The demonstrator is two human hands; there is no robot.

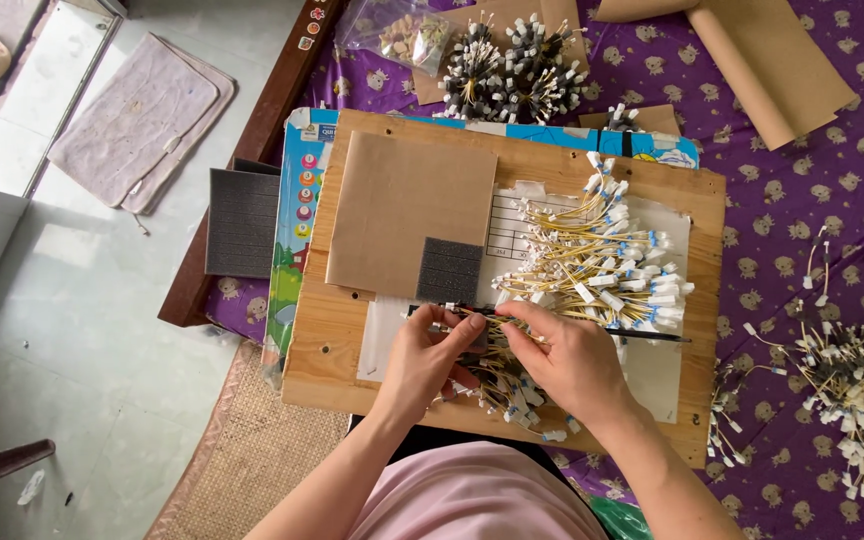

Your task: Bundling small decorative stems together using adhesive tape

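Observation:
A wooden board point(342, 340) lies across my lap. My left hand point(430, 355) and my right hand point(567, 360) meet over a bundle of yellow wires with white connectors point(502, 385) near the board's front edge, and both pinch strands of it. A thin black rod point(652, 337) runs under my right fingers. Just beyond them lies a larger fanned heap of yellow wires point(607, 265) on white paper. A small dark foam square point(450, 270) sits on a brown cardboard sheet point(402, 205).
Black-and-white wire bundles point(512, 70) and a clear bag of small parts point(407, 35) lie at the top. Loose yellow wires point(842, 385) are scattered on the purple patterned cloth point(782, 190) at right. Brown paper rolls point(752, 50), a dark foam pad point(242, 222) and a tiled floor point(72, 330) are around.

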